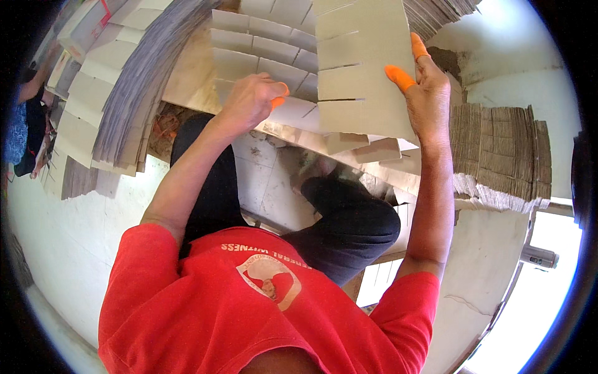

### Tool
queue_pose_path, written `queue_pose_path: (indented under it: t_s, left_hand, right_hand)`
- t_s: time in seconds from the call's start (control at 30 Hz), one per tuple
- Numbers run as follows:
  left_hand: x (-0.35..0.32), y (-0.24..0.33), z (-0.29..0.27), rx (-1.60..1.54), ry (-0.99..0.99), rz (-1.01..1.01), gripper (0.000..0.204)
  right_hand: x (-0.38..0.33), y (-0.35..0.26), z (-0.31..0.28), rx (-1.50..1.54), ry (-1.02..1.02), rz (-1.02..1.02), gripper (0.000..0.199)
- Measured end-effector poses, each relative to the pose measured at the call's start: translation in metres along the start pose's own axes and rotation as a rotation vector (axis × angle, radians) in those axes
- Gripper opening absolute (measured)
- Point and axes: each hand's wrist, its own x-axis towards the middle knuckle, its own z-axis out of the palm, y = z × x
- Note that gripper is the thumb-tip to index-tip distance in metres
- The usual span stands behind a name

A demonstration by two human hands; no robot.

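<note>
My right hand [430, 103] grips the right edge of a slotted cardboard sheet [367, 68], its thumb on the near face. The sheet stands tilted in front of me, with several slits cut in from its left side. Orange finger covers sit on my thumb and a fingertip. To the left, my left hand [252, 103] is closed, fingers curled and an orange cover on the tip nearest the sheet. What it holds, if anything, is hidden. Just beyond it is a cardboard divider grid [268, 47] of crossed strips. More cardboard strips [380, 149] poke out below the sheet.
A wooden board [193, 75] lies under the grid. Tall cardboard stacks [143, 81] stand at left, another stack [498, 146] at right. A white box [84, 28] sits far left, near another person's blue clothing [17, 134]. My bent legs [349, 218] are below the board.
</note>
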Motion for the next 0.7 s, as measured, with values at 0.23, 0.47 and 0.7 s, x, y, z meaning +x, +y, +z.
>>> queue_pose_path:
  t_s: [0.23,0.47,0.7]
  left_hand:
    - [0.003,0.005,-0.004,0.053,-0.048,-0.051,0.011]
    - [0.005,-0.001,0.000,-0.016,-0.024,-0.043,0.010]
    - [0.005,-0.001,0.000,-0.037,0.003,-0.058,0.008]
  right_hand:
    - [0.013,-0.002,0.013,-0.109,-0.127,-0.067,0.057]
    - [0.025,0.016,0.035,-0.058,-0.229,-0.112,0.057]
    - [0.018,-0.001,0.067,-0.192,-0.443,0.025,0.069]
